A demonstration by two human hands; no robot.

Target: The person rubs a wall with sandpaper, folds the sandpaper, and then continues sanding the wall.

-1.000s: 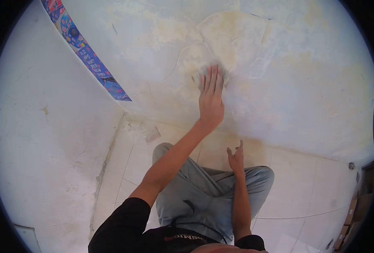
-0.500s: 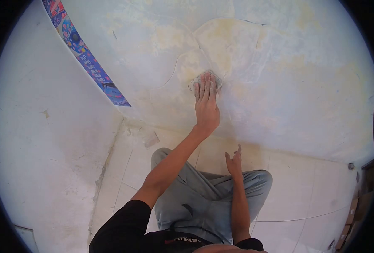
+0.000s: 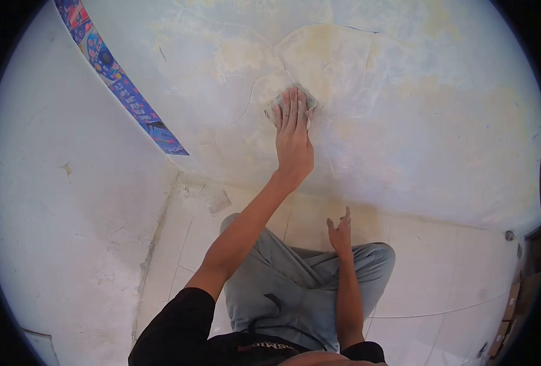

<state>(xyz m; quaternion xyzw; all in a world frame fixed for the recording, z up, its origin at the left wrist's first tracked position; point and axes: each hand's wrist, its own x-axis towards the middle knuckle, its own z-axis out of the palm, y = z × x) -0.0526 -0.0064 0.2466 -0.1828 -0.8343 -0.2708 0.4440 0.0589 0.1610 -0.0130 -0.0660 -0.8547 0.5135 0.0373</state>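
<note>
My left hand (image 3: 293, 137) presses a grey, dusty piece of sandpaper (image 3: 310, 101) against the cracked, patchy wall (image 3: 404, 134). Its fingers lie side by side over the sheet and hide most of it; edges show beyond the fingertips and at the right. Pale dust coats these fingers. Low by my right knee, my right hand (image 3: 341, 234) hangs empty, with thumb and forefinger spread apart and the other fingers partly hidden. Thin cracks and yellowish patches surround the sandpaper.
A printed blue strip (image 3: 133, 100) runs down the wall corner at the left. On the tiled floor (image 3: 416, 274) lies a small pale square piece (image 3: 214, 200) near the corner. A thin cord (image 3: 432, 316) crosses the floor towards cardboard boxes (image 3: 509, 308) at the right.
My left hand has slid a little up and to the left on the wall, together with the sandpaper. My right hand stays almost where it was.
</note>
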